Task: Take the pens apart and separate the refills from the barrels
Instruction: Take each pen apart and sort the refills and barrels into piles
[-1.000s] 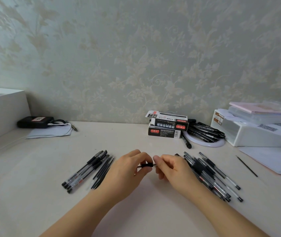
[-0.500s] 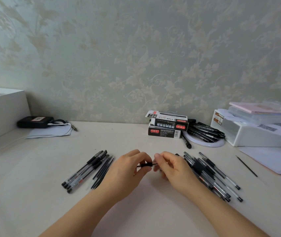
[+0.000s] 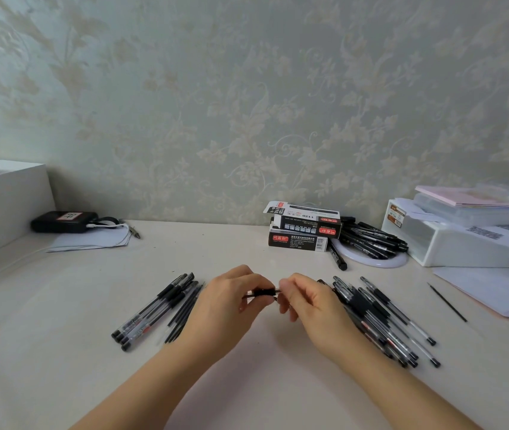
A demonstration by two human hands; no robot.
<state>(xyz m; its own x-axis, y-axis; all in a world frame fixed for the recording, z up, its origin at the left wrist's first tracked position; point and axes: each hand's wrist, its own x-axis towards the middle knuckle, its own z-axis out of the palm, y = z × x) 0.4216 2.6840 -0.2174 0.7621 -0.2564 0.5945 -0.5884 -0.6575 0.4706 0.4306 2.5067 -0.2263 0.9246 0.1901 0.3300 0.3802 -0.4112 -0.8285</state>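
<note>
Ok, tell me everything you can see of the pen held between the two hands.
The pen shows only as a short black section, probably its grip, lying roughly level above the desk. The left hand pinches it from one side and the right hand from the other. A pale tip seems to meet the right fingers. The hands hide the rest.

Place: a home desk or study corner
Wall: floral embossed wallpaper (image 3: 247,103) right behind the pale desktop (image 3: 61,352)
Stationery: pen boxes (image 3: 304,226), loose papers (image 3: 495,290), a white storage box (image 3: 464,243)
Other: black power bank (image 3: 64,221) with a cable
</note>
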